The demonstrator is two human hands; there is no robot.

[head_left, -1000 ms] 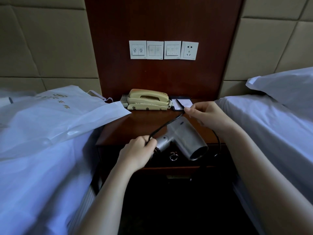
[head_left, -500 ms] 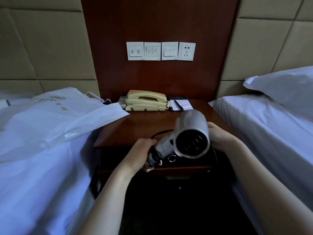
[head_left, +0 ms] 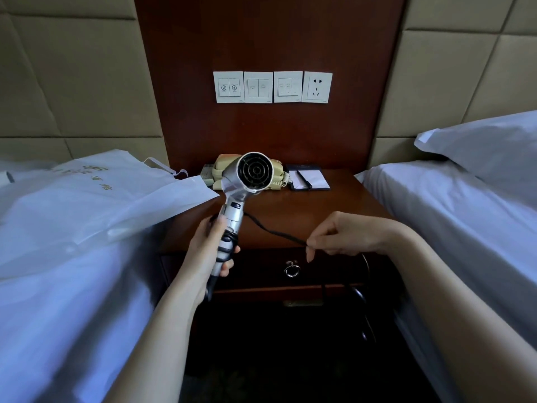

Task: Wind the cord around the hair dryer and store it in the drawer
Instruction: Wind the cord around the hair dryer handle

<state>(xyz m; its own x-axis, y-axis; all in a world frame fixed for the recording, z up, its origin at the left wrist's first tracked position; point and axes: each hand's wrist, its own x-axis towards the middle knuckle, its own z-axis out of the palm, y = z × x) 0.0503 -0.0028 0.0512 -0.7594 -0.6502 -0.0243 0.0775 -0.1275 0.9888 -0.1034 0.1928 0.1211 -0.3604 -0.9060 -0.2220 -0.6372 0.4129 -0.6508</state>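
Left hand fingers are curled tight round the handle of the hair dryer, which is held up in the air over the front edge of the wooden nightstand. The body is shiny silver plastic w/ a stubby round barrel, and its black ringed grille faces the cam. Right beside those fingers a few loops of thin black rubbery cord sit round the handle. From there the cord runs slack over to the right hand, where thumb + index tips pinch it and the other fingers are loosely curled. Past the pinch it drops into the dark in front of the nightstand.

Just below the right fingertips is the drawer, a dark glossy front w/ a small metal ring pull, looks closed. Behind the dryer barrel is a beige plastic phone, and next to it a notepad w/ a pen. There's a crinkly white plastic bag left of the left fingers, on the bedsheet.

Vs half a sec ago: the dryer was tipped over low in front of the drawer w/ the right hand tucked behind the barrel. Now it's upright and higher, and the right hand is out to the side drawing the cord.
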